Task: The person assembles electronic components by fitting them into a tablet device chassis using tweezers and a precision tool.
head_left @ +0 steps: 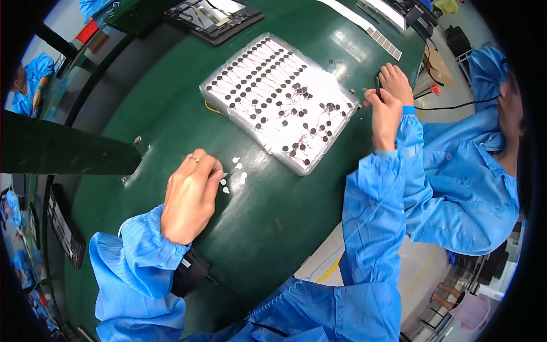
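My left hand (191, 196), a ring on one finger, rests low over the green table with its fingers curled together. Whatever they pinch is hidden. Beside its fingertips lie several small white round tabs (243, 178). My right hand (386, 117) is closed around a slim black tool (378, 88) past the tray's right corner. Close against it is a co-worker's hand (397, 82) with a blue wristband. Between my hands sits a clear plastic tray (228, 117) bearing small black discs (263, 105) with thin red and white wires, in rows on the left and scattered on the right.
An opened flat device (213, 20) lies at the far left of the table (256, 222). A white strip with grey squares (383, 41) is at the far right. A green post (68, 142) juts in from the left. A black device (191, 273) sits beneath my left forearm. The co-worker's sleeve (450, 188) is close on my right.
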### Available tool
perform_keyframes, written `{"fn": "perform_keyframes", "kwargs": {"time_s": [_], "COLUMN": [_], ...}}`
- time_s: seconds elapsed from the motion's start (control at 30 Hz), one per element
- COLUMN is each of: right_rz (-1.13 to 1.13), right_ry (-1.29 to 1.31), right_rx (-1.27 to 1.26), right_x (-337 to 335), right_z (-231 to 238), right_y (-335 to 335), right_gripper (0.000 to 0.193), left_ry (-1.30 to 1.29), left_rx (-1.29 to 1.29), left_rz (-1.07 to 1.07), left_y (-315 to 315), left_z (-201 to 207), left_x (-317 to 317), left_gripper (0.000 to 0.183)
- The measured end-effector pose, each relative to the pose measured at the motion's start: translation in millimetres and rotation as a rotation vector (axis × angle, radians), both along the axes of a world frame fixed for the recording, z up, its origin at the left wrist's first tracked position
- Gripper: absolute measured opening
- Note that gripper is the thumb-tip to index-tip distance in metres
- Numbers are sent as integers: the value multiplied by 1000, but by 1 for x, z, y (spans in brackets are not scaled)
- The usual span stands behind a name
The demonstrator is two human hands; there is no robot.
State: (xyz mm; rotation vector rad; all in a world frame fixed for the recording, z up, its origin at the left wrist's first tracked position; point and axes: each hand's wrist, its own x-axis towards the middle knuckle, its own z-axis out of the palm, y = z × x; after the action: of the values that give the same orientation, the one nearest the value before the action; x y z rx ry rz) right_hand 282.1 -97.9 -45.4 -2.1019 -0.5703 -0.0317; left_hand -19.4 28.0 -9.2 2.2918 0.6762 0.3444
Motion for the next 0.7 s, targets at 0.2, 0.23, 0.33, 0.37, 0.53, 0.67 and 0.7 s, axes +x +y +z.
{"fn": "perform_keyframes", "kwargs": {"time_s": [0.2,0.23,0.33,0.37,0.53,0.67,0.7], "right_rz": [-76,-74,11,33,232,364,388], "right_ry": [-191,-269,-198,-106,-34,75,94], "right_rx": [-191,-142,51,158,137,137,159], "right_x": [23,20,-6,-29,-125,-167,-176], "right_z": [-18,-13,4,19,67,65,63], "right_y": [-7,-11,-22,-21,-37,-43,-45], "right_gripper": [21,22,20,17,10,7,8], "left_ry": [55,57,72,83,-12,-1,20], "left_rx": [-79,-83,-42,-40,-37,54,88], "left_rz": [34,34,13,34,-43,-41,-29], "left_y": [0,0,4,5,7,0,-2], "left_z": [-8,-7,-10,-8,-5,5,10], "left_x": [-3,-3,-6,-7,-17,-27,-29], "left_gripper": [4,4,4,4,9,13,12]}}
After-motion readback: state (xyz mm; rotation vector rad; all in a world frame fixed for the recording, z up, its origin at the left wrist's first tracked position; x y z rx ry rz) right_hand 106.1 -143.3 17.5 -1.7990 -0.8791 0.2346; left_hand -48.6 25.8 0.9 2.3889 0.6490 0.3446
